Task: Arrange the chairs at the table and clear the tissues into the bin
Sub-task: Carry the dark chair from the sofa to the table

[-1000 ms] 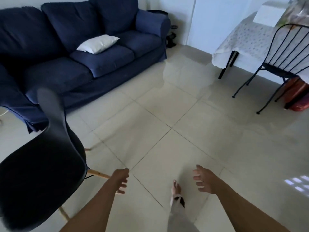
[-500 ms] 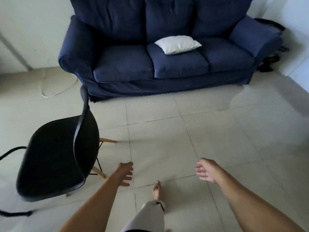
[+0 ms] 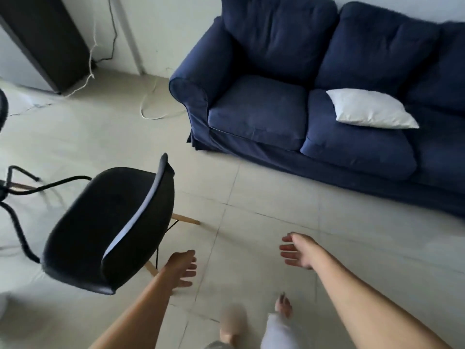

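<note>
A black shell chair (image 3: pixel 110 227) with pale wooden legs stands on the tiled floor at the lower left, its backrest toward me. My left hand (image 3: pixel 182 267) is open with fingers spread, just right of the chair's back edge and not touching it. My right hand (image 3: pixel 298 250) is open too, palm turned inward, holding nothing, further right over the bare tiles. No table, tissues or bin show in this view.
A dark blue sofa (image 3: pixel 314 102) with a white cushion (image 3: pixel 368 109) fills the upper right. A black metal chair frame (image 3: pixel 17 187) sits at the left edge. Loose cables (image 3: pixel 151 107) lie on the floor near a dark cabinet (image 3: pixel 47 39). My bare feet show at the bottom.
My view has swung left: the table and wire chair left the frame, and the sofa slid right. The black chair now sits closer to the centre, with my left hand nearer its backrest.
</note>
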